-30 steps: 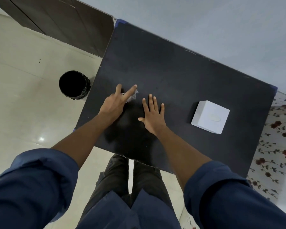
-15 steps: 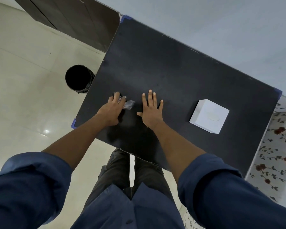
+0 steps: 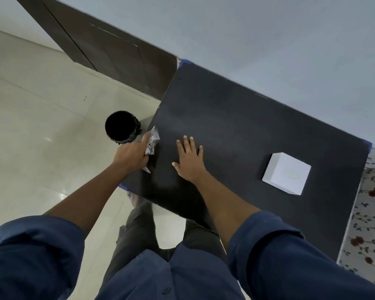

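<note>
At table [image 3: 236,126] edge: left hand [image 3: 131,155] clamped round wrapper [image 3: 152,139], near bin [image 3: 136,135]. Right hand [image 3: 189,161] flat on table, fingers apart. Pickup apparently done; binning outstanding.

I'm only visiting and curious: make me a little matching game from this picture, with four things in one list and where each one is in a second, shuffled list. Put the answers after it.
Things:
1. wrapper
2. right hand
3. white box
4. black bin

Places:
a. on the floor beside the table
b. flat on the table, fingers spread
c. gripped in the left hand
d. alone on the right part of the table

Pairs: 1-c, 2-b, 3-d, 4-a.
</note>
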